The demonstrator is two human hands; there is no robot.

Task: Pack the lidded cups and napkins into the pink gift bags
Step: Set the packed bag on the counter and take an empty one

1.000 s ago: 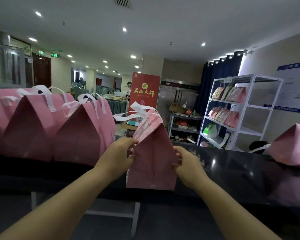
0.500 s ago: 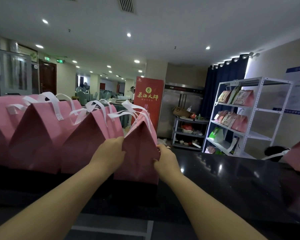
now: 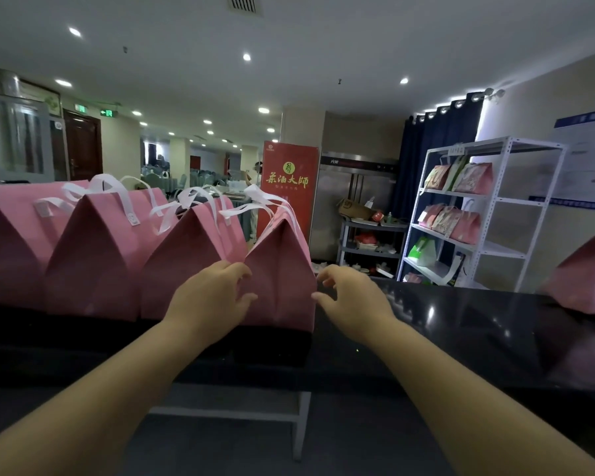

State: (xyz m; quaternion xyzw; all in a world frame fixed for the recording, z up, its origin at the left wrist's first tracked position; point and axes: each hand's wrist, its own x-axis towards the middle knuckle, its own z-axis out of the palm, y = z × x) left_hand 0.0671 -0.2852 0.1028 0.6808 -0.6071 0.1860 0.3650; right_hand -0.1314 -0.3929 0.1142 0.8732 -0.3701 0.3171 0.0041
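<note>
A pink gift bag with white ribbon handles stands upright on the black counter, at the right end of a row of several like pink bags. My left hand is at the bag's left side, fingers loosely spread, thumb near the bag. My right hand hovers just off its right edge with fingers relaxed, holding nothing. No cups or napkins show.
Another pink bag sits on the counter at far right. Behind the counter stand a white shelf rack with gift bags, a red banner, a steel fridge and a small cart.
Both hands slid the bag left against the row, then let go of it; the fingers have opened and the right hand has drawn slightly off the bag.
</note>
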